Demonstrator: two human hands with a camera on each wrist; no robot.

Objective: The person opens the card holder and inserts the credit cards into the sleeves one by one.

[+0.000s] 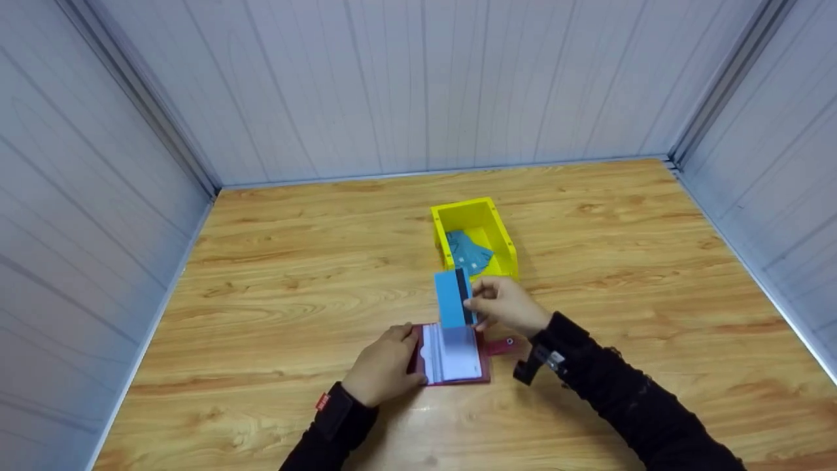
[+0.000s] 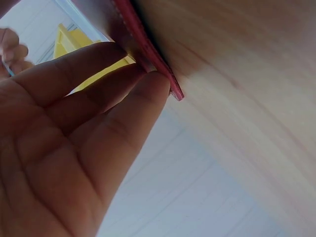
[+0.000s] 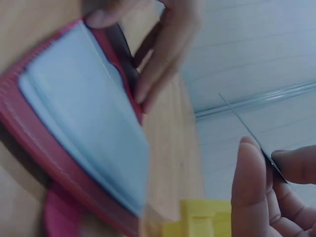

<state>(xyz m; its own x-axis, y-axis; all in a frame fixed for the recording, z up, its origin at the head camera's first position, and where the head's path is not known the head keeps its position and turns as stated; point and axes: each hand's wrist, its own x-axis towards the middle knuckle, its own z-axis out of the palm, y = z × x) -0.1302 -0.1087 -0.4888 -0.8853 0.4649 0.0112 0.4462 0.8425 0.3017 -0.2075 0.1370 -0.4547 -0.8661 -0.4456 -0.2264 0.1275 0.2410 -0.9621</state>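
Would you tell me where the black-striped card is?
In the head view, the card is just right of centre, in the right hand, between the yellow bin and wallet.

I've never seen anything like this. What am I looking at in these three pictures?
There is no machine here, just a person's two bare hands. The wide picture comes from a camera worn on the head, looking down; the two closer ones come from cameras worn on each wrist.

On the wooden table lies an open red card holder with pale sleeves; the left hand grips its left edge. The right hand pinches a blue card with a dark stripe. Beyond is a yellow bin holding more cards.
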